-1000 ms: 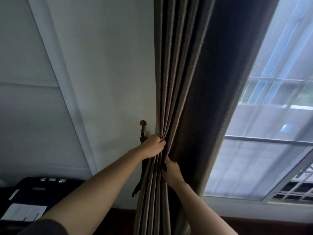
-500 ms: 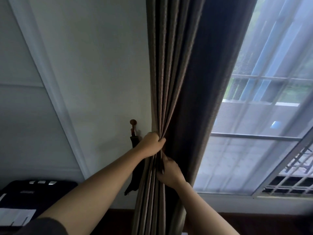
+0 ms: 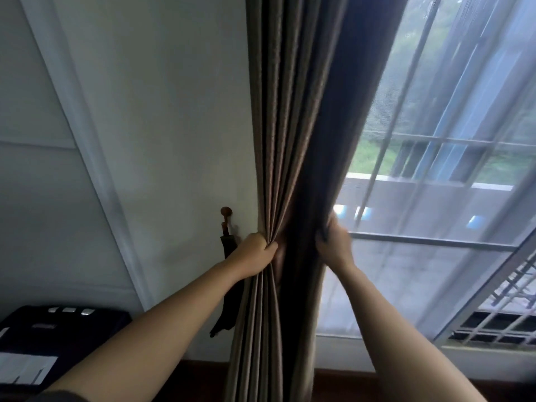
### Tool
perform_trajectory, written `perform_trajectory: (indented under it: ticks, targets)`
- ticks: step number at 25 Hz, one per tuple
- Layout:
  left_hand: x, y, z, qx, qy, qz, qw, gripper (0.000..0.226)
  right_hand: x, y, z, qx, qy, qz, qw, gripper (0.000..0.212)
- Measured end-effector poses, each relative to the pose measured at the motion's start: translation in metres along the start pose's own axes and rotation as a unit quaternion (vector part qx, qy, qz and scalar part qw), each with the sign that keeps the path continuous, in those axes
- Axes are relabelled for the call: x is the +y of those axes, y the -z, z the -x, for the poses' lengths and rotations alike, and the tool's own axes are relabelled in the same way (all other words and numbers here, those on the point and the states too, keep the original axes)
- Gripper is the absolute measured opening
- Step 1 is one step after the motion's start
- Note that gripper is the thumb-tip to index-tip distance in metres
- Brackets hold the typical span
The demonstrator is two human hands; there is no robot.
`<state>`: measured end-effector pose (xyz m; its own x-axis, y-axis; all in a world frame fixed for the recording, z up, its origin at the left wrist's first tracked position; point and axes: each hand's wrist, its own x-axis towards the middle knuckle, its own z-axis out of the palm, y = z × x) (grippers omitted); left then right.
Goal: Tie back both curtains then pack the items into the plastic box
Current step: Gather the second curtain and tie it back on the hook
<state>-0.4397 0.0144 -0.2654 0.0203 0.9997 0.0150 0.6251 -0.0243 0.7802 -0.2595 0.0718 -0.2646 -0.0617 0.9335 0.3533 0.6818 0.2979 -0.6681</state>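
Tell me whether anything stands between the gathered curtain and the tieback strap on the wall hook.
Nothing visible does. The tieback strap hangs from the hook left of the curtain, with only bare wall between. The left hand grips the folds beside it; the right hand holds the window-side edge.

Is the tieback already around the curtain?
No, the tieback hangs loose from the hook beside the curtain, while left hand and right hand grip its folds.

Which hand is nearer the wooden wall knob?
Left. The left hand grips the curtain folds just right of and below the knob; the right hand holds the curtain's far window-side edge.
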Motion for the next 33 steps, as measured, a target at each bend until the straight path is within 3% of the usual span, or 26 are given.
perform_trajectory:
  ticks: [4,12,17,19,22,25,26,28,30,33]
  targets:
    - [0.006,0.000,-0.004,-0.011,0.008,-0.007,1.000,0.032,0.024,-0.055,0.036,-0.143,0.056,-0.026,0.988,0.049]
    - [0.011,0.013,-0.011,-0.058,0.026,-0.034,0.997,0.033,0.032,-0.095,0.054,-0.246,0.076,-0.034,0.966,0.068]
    - [0.013,0.005,-0.016,-0.059,0.034,-0.021,0.997,0.028,0.018,-0.104,0.065,-0.254,0.054,-0.079,0.962,0.070]
    - [0.015,-0.004,-0.016,-0.032,0.035,-0.039,0.998,0.028,0.018,-0.110,0.067,-0.271,0.066,-0.085,0.957,0.080]
    - [0.020,-0.022,-0.017,0.075,0.046,-0.084,0.993,0.049,0.023,-0.119,0.074,-0.301,0.071,-0.094,0.946,0.089]
    - [0.020,-0.018,-0.020,0.094,0.052,-0.070,0.992,0.028,0.033,-0.112,0.081,-0.350,0.038,-0.118,0.929,0.083]
    - [0.019,-0.013,-0.020,0.073,0.048,-0.064,0.994,0.024,0.034,-0.106,0.080,-0.326,0.010,-0.128,0.937,0.075]
    - [0.014,-0.002,-0.017,0.028,0.039,-0.041,0.998,0.013,0.031,-0.095,0.066,-0.171,-0.035,-0.165,0.971,0.057]
    - [0.011,0.006,-0.009,-0.002,0.026,-0.016,1.000,0.023,0.020,-0.081,0.044,-0.045,-0.075,-0.273,0.958,0.059]
    - [0.000,0.013,0.004,-0.072,0.022,0.037,0.997,0.009,0.000,-0.050,0.012,-0.086,-0.088,-0.420,0.899,0.074]
